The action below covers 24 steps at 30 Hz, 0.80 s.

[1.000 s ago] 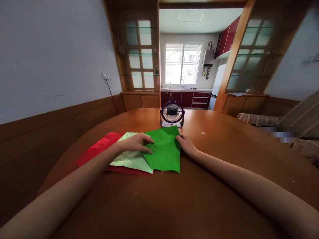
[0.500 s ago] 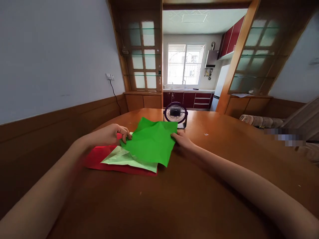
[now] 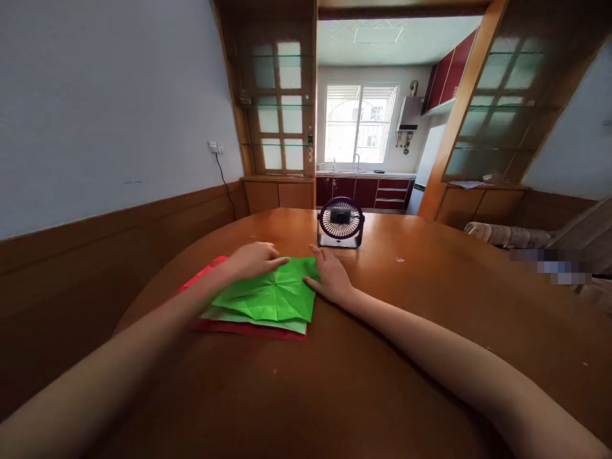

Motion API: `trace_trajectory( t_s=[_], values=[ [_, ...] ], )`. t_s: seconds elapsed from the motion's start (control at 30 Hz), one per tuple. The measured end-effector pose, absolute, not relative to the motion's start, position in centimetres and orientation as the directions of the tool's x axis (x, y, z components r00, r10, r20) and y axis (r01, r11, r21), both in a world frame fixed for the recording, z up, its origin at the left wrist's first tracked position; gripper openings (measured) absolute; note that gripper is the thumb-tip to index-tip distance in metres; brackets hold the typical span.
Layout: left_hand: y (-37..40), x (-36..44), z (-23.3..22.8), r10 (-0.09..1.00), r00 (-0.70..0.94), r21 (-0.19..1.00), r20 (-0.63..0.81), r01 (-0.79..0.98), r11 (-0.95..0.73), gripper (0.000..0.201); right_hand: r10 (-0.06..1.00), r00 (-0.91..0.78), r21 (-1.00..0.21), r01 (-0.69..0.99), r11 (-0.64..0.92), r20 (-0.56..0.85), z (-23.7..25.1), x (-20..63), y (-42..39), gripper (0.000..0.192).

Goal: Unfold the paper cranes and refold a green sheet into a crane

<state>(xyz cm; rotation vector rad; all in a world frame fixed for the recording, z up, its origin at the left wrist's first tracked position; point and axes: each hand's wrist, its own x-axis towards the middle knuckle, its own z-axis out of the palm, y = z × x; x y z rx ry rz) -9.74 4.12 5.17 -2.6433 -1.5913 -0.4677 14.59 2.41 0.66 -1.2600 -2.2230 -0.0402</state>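
Lying flat now, green paper (image 3: 270,296) apparently under both hands (image 3: 291,268).

Three paper sheets stacked here, one green (image 3: 268,296), one pale green (image 3: 248,319), one red (image 3: 229,327), plus one desk fan (image 3: 340,222)

A creased bright green paper sheet (image 3: 270,296) lies flat atop a pale green sheet (image 3: 253,317), seemingly paper too, and a red sheet (image 3: 224,325)

One head-worn view — looking forward and down across the wooden table (image 3: 363,382), kitchen window (image 3: 359,124) far ahead.
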Motion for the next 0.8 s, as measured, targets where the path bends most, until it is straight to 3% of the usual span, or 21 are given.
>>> trace_trajectory(
  t_s=[0.1,0.17,0.3,0.4,0.53,0.8],
  values=[
    [4.3,-5.4,2.0,0.863,0.428,0.059,0.267,0.887,-0.458,0.048,0.647,-0.559,-0.087,0.719,0.69,0.519,0.0,14.8,2.7,0.059],
    [4.3,-4.5,-0.3,0.884,0.401,0.066,0.242,0.902,-0.427,0.052,0.641,-0.637,-0.103,0.67,0.735,0.428,-0.5,14.8,3.2,0.051],
    [4.7,-5.3,-2.1,0.916,0.366,0.061,0.167,0.923,-0.38,0.056,0.717,-0.676,-0.204,0.687,0.697,0.172,-1.1,14.8,3.9,0.088],
    [5.1,-6.3,-1.8,0.937,0.323,0.057,0.129,0.941,-0.332,0.063,0.715,-0.691,-0.211,0.688,0.695,0.102,-1.1,14.7,3.9,0.107],
    [5.2,-8.6,-1.5,0.974,0.197,0.051,0.113,0.978,-0.204,0.086,0.707,-0.702,-0.206,0.681,0.702,0.088,-1.1,14.7,3.7,0.112],
    [5.0,-11.3,-1.6,0.988,0.115,0.056,0.104,0.991,-0.121,0.094,0.703,-0.706,-0.232,0.672,0.703,0.088,-1.0,14.8,3.6,0.113]
  ],
)
